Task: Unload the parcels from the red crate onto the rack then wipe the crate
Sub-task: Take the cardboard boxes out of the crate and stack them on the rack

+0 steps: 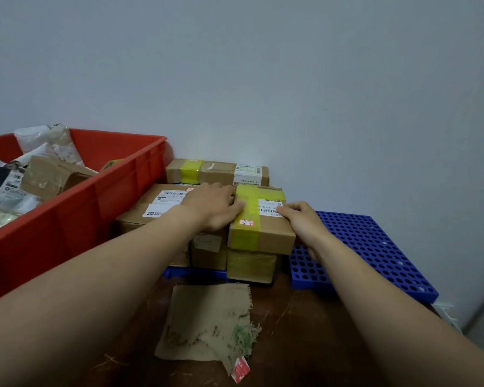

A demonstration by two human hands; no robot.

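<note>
Blue rack point(361, 247): parcel point(266, 233) (uppermost) between hands point(215, 208) point(299, 219)

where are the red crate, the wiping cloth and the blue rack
red crate point(76, 219), head view, on its near side wall
cloth point(207, 317), head view, middle of the fabric
blue rack point(380, 236), head view, bare perforated top right of the boxes
</note>
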